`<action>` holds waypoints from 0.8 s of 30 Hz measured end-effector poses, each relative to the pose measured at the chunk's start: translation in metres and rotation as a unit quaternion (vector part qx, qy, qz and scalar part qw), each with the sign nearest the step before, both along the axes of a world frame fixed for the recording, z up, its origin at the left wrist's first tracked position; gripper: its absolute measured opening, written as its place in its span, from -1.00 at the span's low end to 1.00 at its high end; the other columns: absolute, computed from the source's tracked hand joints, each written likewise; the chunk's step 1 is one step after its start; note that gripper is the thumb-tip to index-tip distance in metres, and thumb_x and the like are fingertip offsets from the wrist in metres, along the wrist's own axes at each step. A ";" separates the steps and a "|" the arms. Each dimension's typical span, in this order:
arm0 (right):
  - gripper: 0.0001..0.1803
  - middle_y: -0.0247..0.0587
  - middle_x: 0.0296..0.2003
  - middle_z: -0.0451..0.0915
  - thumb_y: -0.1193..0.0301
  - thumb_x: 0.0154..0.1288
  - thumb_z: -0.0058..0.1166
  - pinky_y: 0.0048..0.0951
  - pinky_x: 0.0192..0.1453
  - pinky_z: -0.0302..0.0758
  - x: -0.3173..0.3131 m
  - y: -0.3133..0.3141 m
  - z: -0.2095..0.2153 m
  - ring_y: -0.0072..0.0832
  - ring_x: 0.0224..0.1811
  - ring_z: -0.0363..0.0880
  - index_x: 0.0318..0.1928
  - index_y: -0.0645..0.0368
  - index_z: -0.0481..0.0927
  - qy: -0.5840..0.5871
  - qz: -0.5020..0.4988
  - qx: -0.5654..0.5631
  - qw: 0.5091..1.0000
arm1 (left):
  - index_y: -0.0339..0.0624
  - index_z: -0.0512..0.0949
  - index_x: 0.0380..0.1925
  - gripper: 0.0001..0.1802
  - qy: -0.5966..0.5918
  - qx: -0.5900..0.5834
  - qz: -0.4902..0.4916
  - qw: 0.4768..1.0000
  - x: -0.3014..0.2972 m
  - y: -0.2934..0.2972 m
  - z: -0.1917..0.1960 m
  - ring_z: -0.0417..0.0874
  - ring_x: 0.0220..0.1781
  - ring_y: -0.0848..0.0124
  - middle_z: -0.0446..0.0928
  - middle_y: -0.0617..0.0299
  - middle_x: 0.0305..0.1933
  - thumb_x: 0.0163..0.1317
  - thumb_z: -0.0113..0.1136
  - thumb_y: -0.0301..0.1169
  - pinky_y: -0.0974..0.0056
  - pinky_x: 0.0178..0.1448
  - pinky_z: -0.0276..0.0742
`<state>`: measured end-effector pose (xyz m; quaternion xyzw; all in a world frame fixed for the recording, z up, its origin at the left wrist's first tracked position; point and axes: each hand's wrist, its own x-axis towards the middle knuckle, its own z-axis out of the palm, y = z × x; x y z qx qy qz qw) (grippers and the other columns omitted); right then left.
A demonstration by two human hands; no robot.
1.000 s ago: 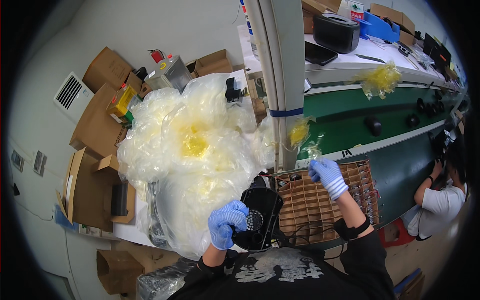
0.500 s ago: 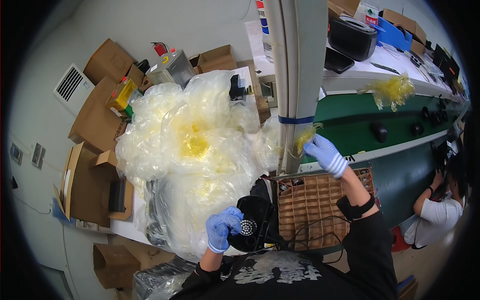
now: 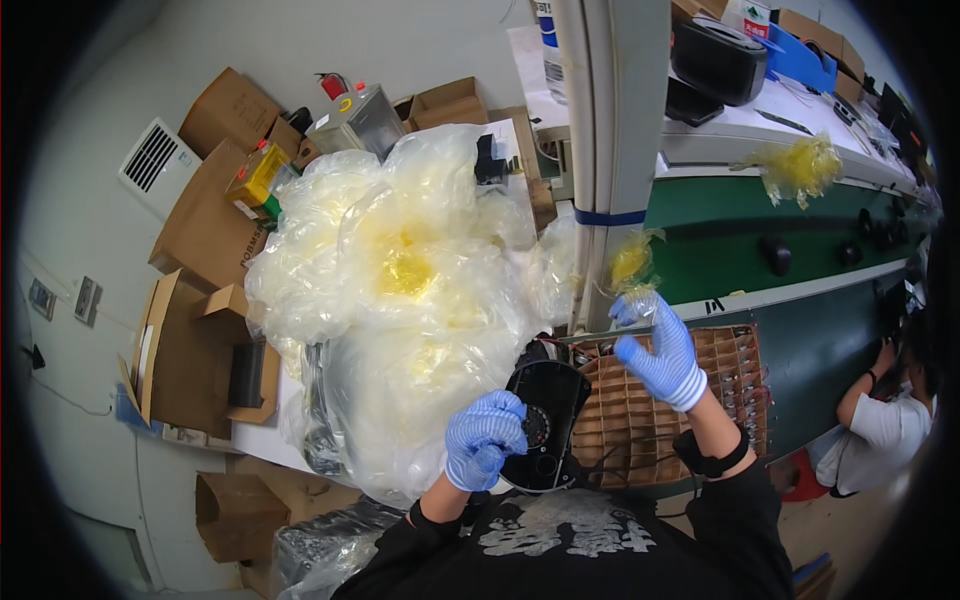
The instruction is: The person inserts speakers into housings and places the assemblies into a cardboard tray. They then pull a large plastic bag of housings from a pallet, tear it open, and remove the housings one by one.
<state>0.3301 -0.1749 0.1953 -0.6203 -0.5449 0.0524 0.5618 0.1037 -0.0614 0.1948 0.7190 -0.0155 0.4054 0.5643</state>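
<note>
My left hand [image 3: 486, 440], in a blue-and-white striped glove, is closed at the left edge of a black plastic housing [image 3: 552, 440]. The housing is long, with rounded ends and a round perforated grille beside my fingers. My right hand [image 3: 662, 352], gloved the same way, has its thumb and fingers apart. Just above its fingertips, a yellow sticky-looking lump in clear plastic film [image 3: 632, 262] hangs against the white pillar [image 3: 603, 120]. Below that hand lies a brown cardboard divider tray [image 3: 650, 410], with small parts visible in cells along its right side.
Large clear plastic bags [image 3: 400, 310], yellowish inside, cover the table at left. Cardboard boxes [image 3: 200, 350] and metal cans [image 3: 355, 122] stand around them. A green conveyor belt [image 3: 715, 250] carries black parts at right. Another person [image 3: 880, 430] sits beyond it.
My right hand has drawn back from the yellow lump on the pillar and its fingers have spread. My left hand and the black housing have shifted right together; the whole view has shifted slightly.
</note>
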 end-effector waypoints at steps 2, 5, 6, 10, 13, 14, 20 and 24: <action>-0.82 -0.30 -0.30 0.47 0.38 0.18 0.05 -0.47 -0.10 0.39 0.006 -0.001 -0.014 -0.52 -0.25 0.42 -0.26 0.19 0.44 0.207 0.018 -0.021 0.978 | -0.26 0.49 -0.70 -0.43 -0.002 0.009 -0.005 1.000 -0.001 -0.003 0.001 0.44 -0.49 0.23 0.42 0.21 -0.68 0.25 -0.06 0.01 0.21 -0.29 0.40; -0.89 -0.37 -0.37 0.45 0.46 0.19 0.00 -0.57 -0.14 0.39 0.021 -0.009 -0.033 -0.64 -0.31 0.39 -0.27 0.17 0.43 0.320 0.075 -0.013 0.944 | -0.25 0.49 -0.69 -0.44 0.007 0.013 -0.010 1.000 -0.005 -0.007 0.000 0.46 -0.47 0.22 0.43 0.21 -0.67 0.24 -0.06 0.01 0.21 -0.26 0.41; -0.82 -0.35 -0.41 0.41 0.33 0.20 0.04 -0.53 -0.15 0.33 0.020 -0.012 -0.026 -0.59 -0.36 0.33 -0.32 0.17 0.40 0.332 0.070 -0.035 0.940 | -0.25 0.49 -0.69 -0.43 0.006 0.006 -0.012 1.000 -0.006 -0.008 -0.001 0.46 -0.47 0.22 0.43 0.21 -0.67 0.25 -0.06 0.02 0.22 -0.26 0.41; -0.83 -0.36 -0.40 0.42 0.35 0.20 0.05 -0.57 -0.18 0.39 0.033 -0.004 -0.039 -0.61 -0.37 0.37 -0.31 0.18 0.43 0.397 0.160 0.044 0.903 | -0.25 0.49 -0.69 -0.41 0.016 -0.006 -0.010 1.000 -0.010 -0.008 -0.005 0.45 -0.47 0.24 0.42 0.21 -0.68 0.25 -0.09 0.04 0.23 -0.28 0.40; -0.72 -0.34 -0.39 0.45 0.20 0.23 0.04 -0.53 -0.15 0.42 0.036 0.007 -0.032 -0.59 -0.36 0.39 -0.32 0.18 0.44 0.405 0.169 0.050 0.897 | -0.25 0.49 -0.70 -0.39 0.023 -0.012 -0.010 1.000 -0.012 -0.006 -0.007 0.44 -0.48 0.26 0.40 0.22 -0.70 0.26 -0.11 0.06 0.25 -0.30 0.38; -0.68 -0.33 -0.39 0.47 0.15 0.26 0.01 -0.52 -0.14 0.42 0.039 0.010 -0.032 -0.58 -0.37 0.40 -0.30 0.19 0.46 0.376 0.171 0.072 0.908 | -0.25 0.49 -0.70 -0.39 0.020 -0.012 -0.008 1.000 -0.011 -0.006 -0.007 0.44 -0.48 0.26 0.40 0.22 -0.70 0.26 -0.11 0.06 0.25 -0.30 0.38; -0.72 -0.43 -0.54 0.47 0.28 0.30 0.00 -0.68 -0.38 0.31 0.044 0.030 -0.027 -0.72 -0.50 0.33 -0.32 0.28 0.56 0.295 -0.038 0.014 0.955 | -0.26 0.49 -0.70 -0.39 0.033 -0.020 -0.003 0.999 -0.007 0.002 -0.008 0.42 -0.49 0.27 0.38 0.23 -0.72 0.26 -0.12 0.06 0.25 -0.30 0.37; -0.72 -0.48 -0.58 0.44 0.28 0.29 0.02 -0.68 -0.50 0.24 0.064 0.035 -0.061 -0.77 -0.56 0.24 -0.35 0.28 0.58 0.318 -0.119 -0.077 0.938 | -0.25 0.49 -0.70 -0.40 0.041 -0.030 -0.004 0.999 -0.003 0.008 -0.012 0.41 -0.49 0.27 0.38 0.23 -0.71 0.26 -0.11 0.04 0.26 -0.30 0.37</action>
